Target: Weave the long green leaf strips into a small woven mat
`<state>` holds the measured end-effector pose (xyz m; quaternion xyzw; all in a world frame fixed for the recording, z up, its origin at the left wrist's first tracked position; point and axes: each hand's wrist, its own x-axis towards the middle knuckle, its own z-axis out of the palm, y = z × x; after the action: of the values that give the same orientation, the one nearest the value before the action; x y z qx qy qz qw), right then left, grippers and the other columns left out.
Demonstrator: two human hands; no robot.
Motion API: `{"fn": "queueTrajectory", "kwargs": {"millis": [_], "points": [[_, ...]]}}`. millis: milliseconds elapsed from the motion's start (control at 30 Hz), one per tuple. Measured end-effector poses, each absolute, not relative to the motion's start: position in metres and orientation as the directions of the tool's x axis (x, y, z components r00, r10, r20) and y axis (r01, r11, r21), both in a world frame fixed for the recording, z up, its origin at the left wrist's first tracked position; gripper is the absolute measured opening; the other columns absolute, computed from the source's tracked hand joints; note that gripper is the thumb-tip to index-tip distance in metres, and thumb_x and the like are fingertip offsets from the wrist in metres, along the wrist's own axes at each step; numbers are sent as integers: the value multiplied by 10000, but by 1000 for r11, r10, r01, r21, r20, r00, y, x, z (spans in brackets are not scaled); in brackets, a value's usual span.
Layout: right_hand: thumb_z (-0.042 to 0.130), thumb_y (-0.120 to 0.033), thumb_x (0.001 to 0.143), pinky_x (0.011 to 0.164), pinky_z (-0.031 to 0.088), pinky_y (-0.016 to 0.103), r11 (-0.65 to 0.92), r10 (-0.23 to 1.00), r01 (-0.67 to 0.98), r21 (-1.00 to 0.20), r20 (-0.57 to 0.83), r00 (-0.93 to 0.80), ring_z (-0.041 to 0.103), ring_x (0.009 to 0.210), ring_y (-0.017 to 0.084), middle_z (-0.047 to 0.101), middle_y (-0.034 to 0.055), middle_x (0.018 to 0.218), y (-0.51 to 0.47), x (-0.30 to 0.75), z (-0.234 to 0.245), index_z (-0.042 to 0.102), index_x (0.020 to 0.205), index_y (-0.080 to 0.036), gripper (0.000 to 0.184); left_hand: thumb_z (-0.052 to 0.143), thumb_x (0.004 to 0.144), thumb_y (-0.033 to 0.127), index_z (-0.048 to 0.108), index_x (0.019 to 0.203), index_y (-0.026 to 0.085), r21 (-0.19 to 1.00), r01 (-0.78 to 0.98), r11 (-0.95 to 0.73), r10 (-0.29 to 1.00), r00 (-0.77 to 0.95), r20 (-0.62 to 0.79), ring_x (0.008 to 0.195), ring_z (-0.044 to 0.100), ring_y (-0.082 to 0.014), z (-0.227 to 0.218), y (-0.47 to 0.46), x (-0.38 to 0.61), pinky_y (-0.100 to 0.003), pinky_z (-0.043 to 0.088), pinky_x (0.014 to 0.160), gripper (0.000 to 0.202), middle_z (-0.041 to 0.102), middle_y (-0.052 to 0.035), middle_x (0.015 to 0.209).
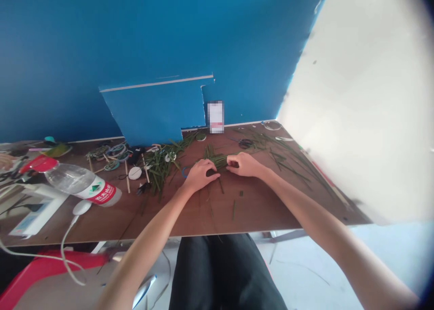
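A small bundle of green leaf strips (216,158) lies on the brown table (257,206) in the middle. My left hand (200,174) rests on its near left end with fingers curled and pinched on the strips. My right hand (244,164) closes on the bundle's right end. A larger loose heap of green strips (160,164) lies to the left of my hands. Scissors (244,143) lie beyond my right hand.
A plastic water bottle with a red cap (76,180) lies on its side at the left, beside a white mouse (81,207) and cable. Woven rings and wooden sticks (113,156) lie at the back left. More strips (288,163) trail right. A blue board (156,109) leans on the wall.
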<state>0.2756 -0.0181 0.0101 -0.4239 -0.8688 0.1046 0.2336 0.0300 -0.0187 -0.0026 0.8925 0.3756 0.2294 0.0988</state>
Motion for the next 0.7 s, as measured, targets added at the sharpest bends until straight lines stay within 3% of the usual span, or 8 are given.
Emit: {"fn": "queueTrajectory", "kwargs": {"millis": [100, 267, 567, 700], "points": [[636, -282, 834, 588, 289, 237, 647, 763, 670, -365, 311, -567, 521, 589, 126, 639, -18, 669, -17, 276, 8, 662, 868, -220, 76, 661, 868, 462, 682, 915, 224, 330, 638, -696, 718, 619, 317, 1025, 577, -222, -3, -19, 29, -372, 453, 936, 244, 650, -23, 1023], [577, -273, 908, 682, 370, 248, 748, 664, 582, -319, 344, -664, 622, 769, 159, 713, 32, 860, -13, 278, 5, 718, 915, -226, 148, 668, 838, 534, 680, 980, 237, 302, 656, -691, 722, 623, 301, 1044, 572, -238, 0, -22, 29, -381, 457, 940, 329, 647, -27, 1048], [605, -408, 912, 730, 413, 271, 751, 660, 588, -300, 342, -669, 632, 840, 181, 700, 51, 942, -16, 278, 7, 715, 990, -221, 231, 703, 736, 652, 662, 1115, 265, 265, 653, -710, 705, 661, 258, 1095, 570, -277, 5, -25, 28, -453, 373, 1078, 543, 611, -46, 1131], [610, -390, 914, 755, 424, 273, 766, 643, 573, -293, 326, -693, 634, 871, 182, 690, 52, 974, -15, 277, 6, 713, 994, -224, 211, 718, 706, 668, 650, 1125, 253, 263, 654, -709, 705, 667, 242, 1098, 558, -291, 6, -26, 28, -455, 405, 1034, 594, 604, -57, 1136]]}}
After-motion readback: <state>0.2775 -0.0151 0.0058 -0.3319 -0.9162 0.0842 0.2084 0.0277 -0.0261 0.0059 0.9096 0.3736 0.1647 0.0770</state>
